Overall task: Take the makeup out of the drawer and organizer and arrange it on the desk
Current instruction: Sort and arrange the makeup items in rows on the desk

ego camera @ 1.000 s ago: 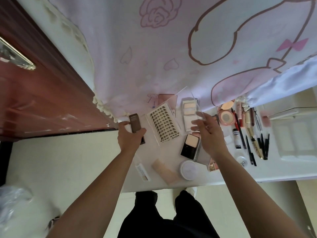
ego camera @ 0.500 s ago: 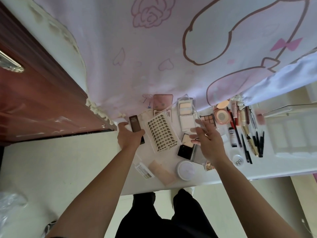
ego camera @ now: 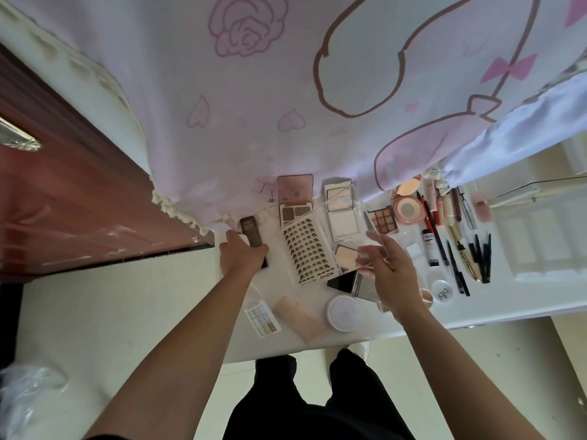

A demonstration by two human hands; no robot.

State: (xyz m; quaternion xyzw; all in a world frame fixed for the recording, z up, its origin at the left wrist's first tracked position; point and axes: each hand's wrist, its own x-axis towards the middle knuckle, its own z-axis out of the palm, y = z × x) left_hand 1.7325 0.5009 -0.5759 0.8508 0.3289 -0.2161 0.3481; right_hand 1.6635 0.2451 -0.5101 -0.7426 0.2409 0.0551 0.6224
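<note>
1. White desk is the big thing, and it's nearly covered with makeup already, so I'd guess the emptying is mostly done and this is the tidying-up stage. The pink curtain hangs over its far edge.
2. Biggest change over the last second: the view has dropped a little, so the brown palette with its pink lid standing up now shows at the far edge, where it was mostly hidden by the curtain a second ago.
3. The lash card has gone from lying mid-desk to sitting more upright and closer in, its far end just touching that brown palette. A clear lid seems to be tilted up over its right side; hard to be sure, it's see-through.
4. Right hand has pulled back toward the near edge and spread its fingers. It hovers over the cream compact, fingertips at the clear lid's near edge; I can't tell if it's really pinching it.
5. Left hand hasn't budged: wrapped around the lower half of the brown tube, at the far left corner.
6. Right side, the pencils and the eyeshadow palette look untouched, so that row's probably sorted. The middle pile is what's left.
</note>
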